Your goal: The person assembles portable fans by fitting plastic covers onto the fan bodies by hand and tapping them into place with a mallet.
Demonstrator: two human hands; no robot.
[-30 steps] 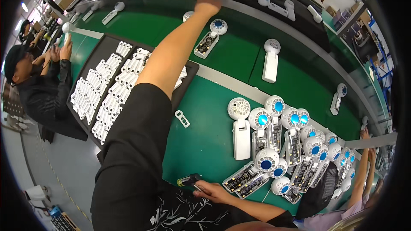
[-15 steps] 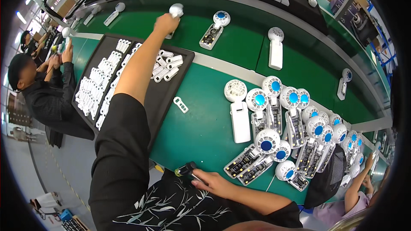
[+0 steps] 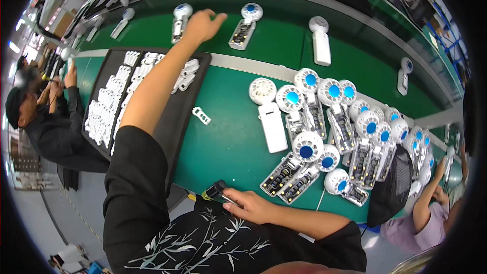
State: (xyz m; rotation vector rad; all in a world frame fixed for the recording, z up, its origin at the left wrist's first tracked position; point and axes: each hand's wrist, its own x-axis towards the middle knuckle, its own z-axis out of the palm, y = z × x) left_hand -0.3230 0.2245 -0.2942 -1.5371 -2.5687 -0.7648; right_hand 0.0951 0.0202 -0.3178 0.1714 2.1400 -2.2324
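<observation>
My left hand (image 3: pixel 204 26) reaches far out over the green belt, fingers apart and nothing in them. On its left lies a white handheld fan (image 3: pixel 180 22) with its handle open and circuit board showing. To its right, a short gap away, is another opened fan (image 3: pixel 243 27) with a blue disc on its head. Close to my body, my right hand (image 3: pixel 252 206) is closed around a black cylindrical tool (image 3: pixel 215 190) with a yellow-green band; its working end cannot be made out.
A black tray (image 3: pixel 167 109) of white handle covers stands left, under my left arm. One loose cover (image 3: pixel 201 115) lies on the green table (image 3: pixel 223 147). Many fans (image 3: pixel 308 147) crowd the right side beside a black mesh cap (image 3: pixel 396 185). Co-workers (image 3: pixel 50 122) sit at both sides.
My left hand has let go of the fan, which now lies on the belt, and has moved off to its right. My right hand still holds the tool. The whole view has shifted slightly.
</observation>
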